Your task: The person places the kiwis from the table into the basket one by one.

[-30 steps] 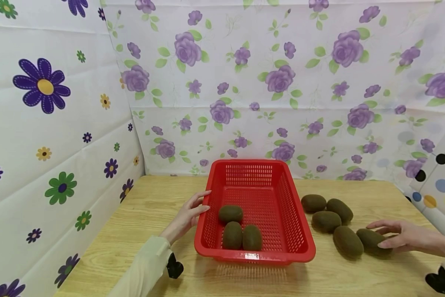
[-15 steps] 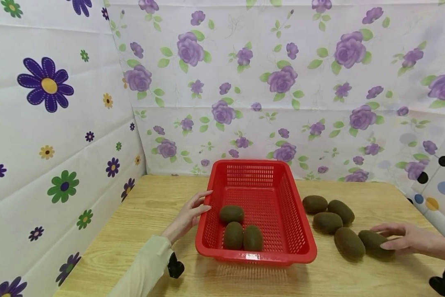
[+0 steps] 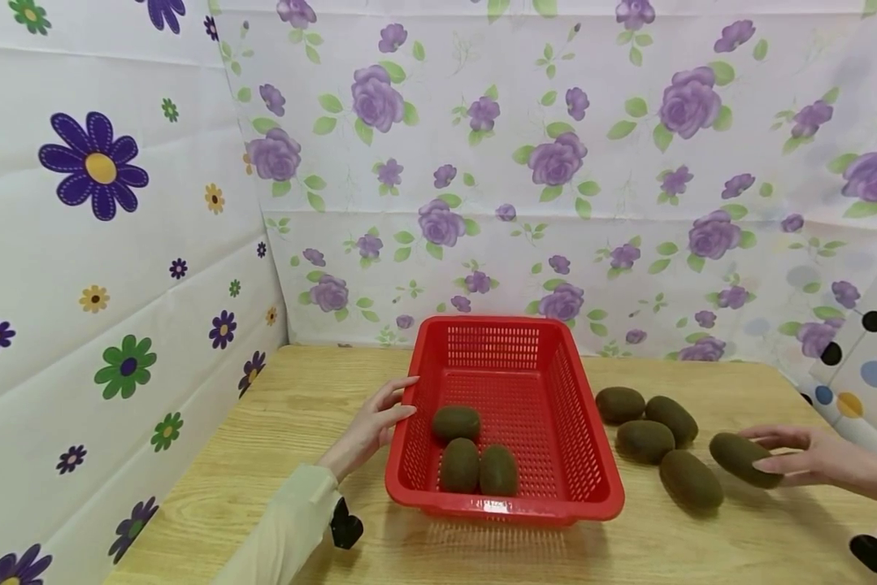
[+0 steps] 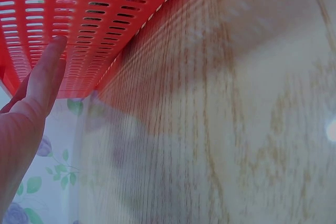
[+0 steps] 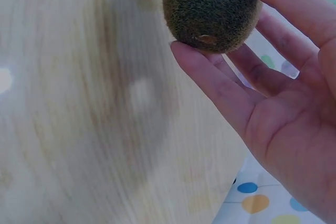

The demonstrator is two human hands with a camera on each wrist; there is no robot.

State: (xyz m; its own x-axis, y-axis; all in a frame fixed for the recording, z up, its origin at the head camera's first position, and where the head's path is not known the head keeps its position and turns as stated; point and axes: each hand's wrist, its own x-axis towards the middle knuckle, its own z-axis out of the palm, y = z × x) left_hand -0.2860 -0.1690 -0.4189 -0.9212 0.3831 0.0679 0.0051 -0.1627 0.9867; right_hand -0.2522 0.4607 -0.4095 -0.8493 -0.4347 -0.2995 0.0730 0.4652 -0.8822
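Note:
My right hand (image 3: 822, 463) holds a brown fuzzy kiwi (image 3: 744, 460) between thumb and fingertips, tilted and lifted off the table. In the right wrist view the kiwi (image 5: 210, 11) shows its stem end, with its shadow on the wood below. At the red plastic basket (image 3: 592, 455), my left hand (image 3: 368, 426) rests against the left side, fingertips right at the rim. Fairly straight fingers (image 4: 44, 74) lie along the basket's slotted outer wall in the left wrist view. Inside the basket, three kiwis (image 3: 461, 465) lie together near the front left corner.
To the right of the basket, several loose kiwis (image 3: 644, 441) sit in a cluster on the wooden table (image 3: 321, 366). A flowered cloth (image 3: 482, 162) hangs behind the table, and another patterned cloth (image 3: 116, 260) covers the left side.
My right hand has raised the kiwi from the table, tilting it and separating it from the kiwi beside it. My left hand and the basket stay in place; the head view shifts slightly.

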